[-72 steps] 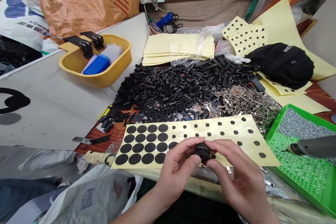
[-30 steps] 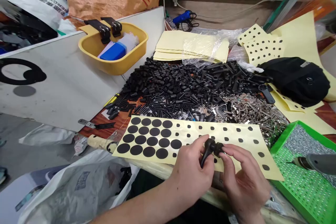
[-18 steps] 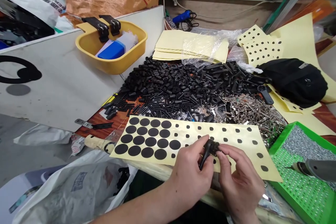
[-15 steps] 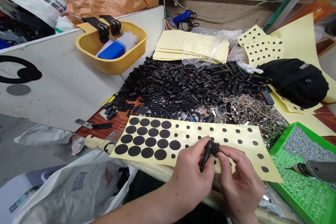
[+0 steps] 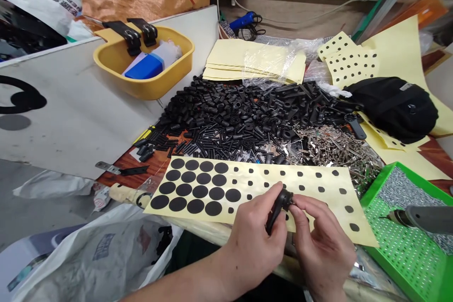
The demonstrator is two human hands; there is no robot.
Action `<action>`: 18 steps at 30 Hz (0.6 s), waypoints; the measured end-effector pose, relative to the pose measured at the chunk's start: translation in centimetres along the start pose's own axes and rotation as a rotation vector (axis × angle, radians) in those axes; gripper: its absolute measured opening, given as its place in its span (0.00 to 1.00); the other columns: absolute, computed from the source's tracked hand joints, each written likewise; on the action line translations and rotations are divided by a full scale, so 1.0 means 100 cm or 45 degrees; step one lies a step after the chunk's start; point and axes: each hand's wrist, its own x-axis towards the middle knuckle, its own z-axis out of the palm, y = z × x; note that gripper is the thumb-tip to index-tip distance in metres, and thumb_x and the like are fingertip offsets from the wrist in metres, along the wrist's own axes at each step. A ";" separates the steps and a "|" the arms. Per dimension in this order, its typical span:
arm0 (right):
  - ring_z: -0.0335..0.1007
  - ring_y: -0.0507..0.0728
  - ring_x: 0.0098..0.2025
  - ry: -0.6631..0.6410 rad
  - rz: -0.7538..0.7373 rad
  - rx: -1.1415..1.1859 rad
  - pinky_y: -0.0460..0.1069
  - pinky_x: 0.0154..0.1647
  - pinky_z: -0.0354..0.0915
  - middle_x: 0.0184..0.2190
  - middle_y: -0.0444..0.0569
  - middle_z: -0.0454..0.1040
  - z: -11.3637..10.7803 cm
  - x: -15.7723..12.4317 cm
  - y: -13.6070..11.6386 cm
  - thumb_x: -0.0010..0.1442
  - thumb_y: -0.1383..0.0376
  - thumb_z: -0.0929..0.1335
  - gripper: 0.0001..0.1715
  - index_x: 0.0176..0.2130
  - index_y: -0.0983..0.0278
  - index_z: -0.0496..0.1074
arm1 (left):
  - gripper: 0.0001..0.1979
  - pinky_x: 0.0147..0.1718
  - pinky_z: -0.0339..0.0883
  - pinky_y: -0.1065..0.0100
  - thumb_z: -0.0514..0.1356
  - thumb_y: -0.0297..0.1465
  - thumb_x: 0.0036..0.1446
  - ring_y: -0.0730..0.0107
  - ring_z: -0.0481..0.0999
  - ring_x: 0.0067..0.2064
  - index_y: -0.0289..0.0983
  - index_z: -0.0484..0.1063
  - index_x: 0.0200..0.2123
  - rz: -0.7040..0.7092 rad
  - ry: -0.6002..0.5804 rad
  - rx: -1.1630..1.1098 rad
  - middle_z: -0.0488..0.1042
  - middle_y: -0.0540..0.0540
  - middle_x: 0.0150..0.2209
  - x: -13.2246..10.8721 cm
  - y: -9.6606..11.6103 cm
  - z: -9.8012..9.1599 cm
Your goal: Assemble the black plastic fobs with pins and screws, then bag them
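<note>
Your left hand (image 5: 255,240) grips a small black plastic part (image 5: 278,205), with the thumb and fingers wrapped around its long lower end. Your right hand (image 5: 320,245) pinches the round top end of the same part with its thumb and fingertips. So both hands hold this one part, low in the middle of the scene, just above the near edge of a yellow sticker sheet (image 5: 318,188). That sheet lies flat on the table and has big black round stickers (image 5: 198,188) on its left side and small black dots spread over its right side. Just past the sheet, farther from you, sits a wide pile of black plastic parts (image 5: 240,118), and to the right of it a pile of shiny metal pieces (image 5: 336,146). On the near right is a green tray (image 5: 406,250) full of little holes, and a grey power tool (image 5: 421,217) lies across it with its tip pointing left. Far on the left a yellow tub (image 5: 155,87) holds a blue box (image 5: 143,68), with two black clips on its far rim. A stack of plain yellow sheets (image 5: 247,59) rests beyond the black pile, and a black bag (image 5: 392,106) sits on the far right. A white plastic bag (image 5: 102,255) hangs near you on the left.
</note>
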 end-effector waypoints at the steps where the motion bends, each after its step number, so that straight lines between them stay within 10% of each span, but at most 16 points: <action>1: 0.75 0.55 0.35 0.002 -0.001 0.009 0.50 0.36 0.71 0.34 0.49 0.76 0.000 0.000 0.000 0.56 0.76 0.69 0.12 0.39 0.63 0.74 | 0.23 0.35 0.70 0.69 0.53 0.23 0.56 0.68 0.76 0.36 0.29 0.65 0.56 0.027 -0.005 0.022 0.77 0.40 0.39 0.000 0.000 -0.001; 10: 0.75 0.56 0.39 -0.243 0.108 0.241 0.48 0.38 0.72 0.36 0.50 0.77 -0.012 0.005 -0.003 0.56 0.73 0.69 0.09 0.37 0.61 0.75 | 0.12 0.22 0.61 0.72 0.56 0.30 0.57 0.75 0.65 0.23 0.31 0.69 0.43 -0.058 -0.083 -0.191 0.68 0.50 0.23 0.005 0.008 -0.020; 14: 0.77 0.57 0.39 -0.337 0.441 0.537 0.48 0.38 0.74 0.37 0.52 0.78 -0.017 0.013 -0.011 0.59 0.65 0.68 0.08 0.41 0.62 0.74 | 0.11 0.30 0.66 0.72 0.54 0.28 0.60 0.71 0.74 0.31 0.34 0.69 0.45 0.081 -0.124 -0.306 0.76 0.45 0.34 0.002 0.003 -0.030; 18: 0.77 0.57 0.37 -0.384 0.347 0.499 0.48 0.35 0.75 0.34 0.50 0.78 -0.016 0.020 -0.020 0.55 0.65 0.71 0.11 0.42 0.61 0.76 | 0.14 0.41 0.68 0.71 0.53 0.24 0.61 0.68 0.76 0.41 0.38 0.68 0.49 0.174 -0.184 -0.366 0.76 0.46 0.41 0.000 0.003 -0.037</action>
